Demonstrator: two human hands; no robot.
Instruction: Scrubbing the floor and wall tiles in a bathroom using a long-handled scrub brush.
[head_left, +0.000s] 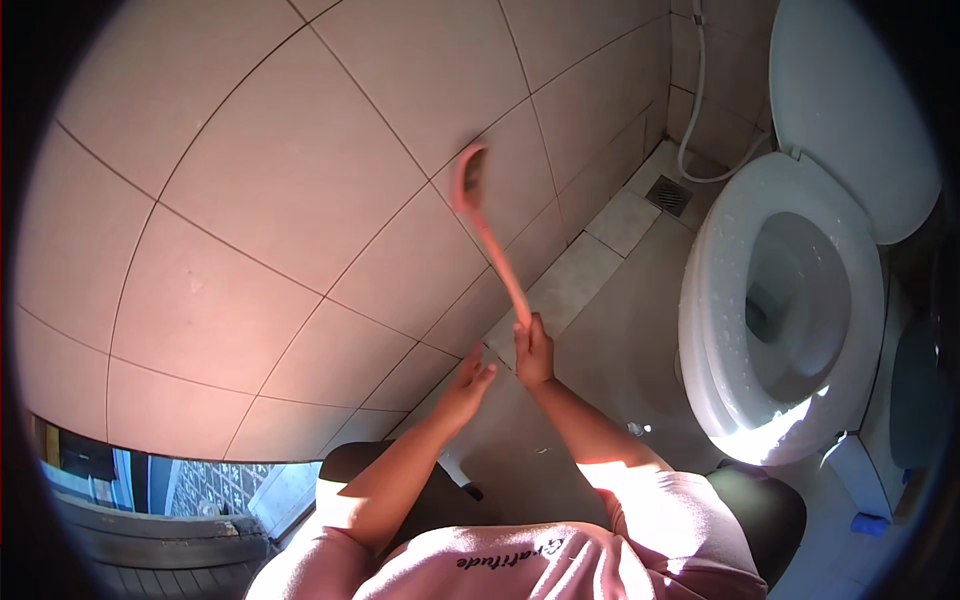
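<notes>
We hold a long pink brush (497, 262) in our right hand (536, 355), its fingers clamped around the lower end of the handle. From those fingers the handle runs upward and to the left, so the brush's head sits well apart from them, before the tiled wall (250, 240); we cannot tell whether it touches. Our left hand (463, 392) is just beside, fingers apart and off the handle. A white toilet (712, 320) stands at our right.
</notes>
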